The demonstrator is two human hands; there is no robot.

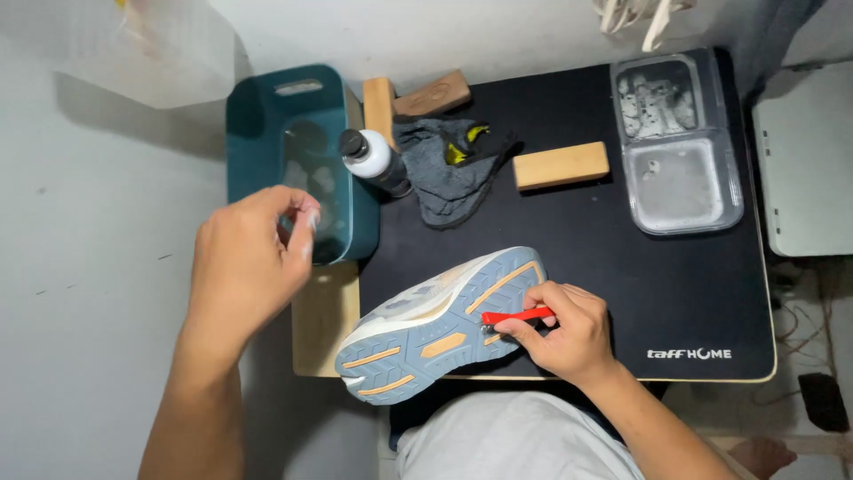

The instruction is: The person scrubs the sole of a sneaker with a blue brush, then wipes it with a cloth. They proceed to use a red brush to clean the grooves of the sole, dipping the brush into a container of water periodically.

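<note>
Left hand point(244, 267): fingers loosely curled, holding nothing, over the teal tub point(298, 160) at the counter's point(657, 284) left edge. Sneaker point(440, 324): sole up at the front edge; likely light, stiff-soled; best gripped at midsole. Right hand point(564, 329): fingers pinching a red pick point(515, 316) against the sole.

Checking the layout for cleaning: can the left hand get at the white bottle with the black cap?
Probably yes. The left hand hovers at the teal tub, and the bottle lies just beyond the tub's right wall, with nothing over it.
</note>
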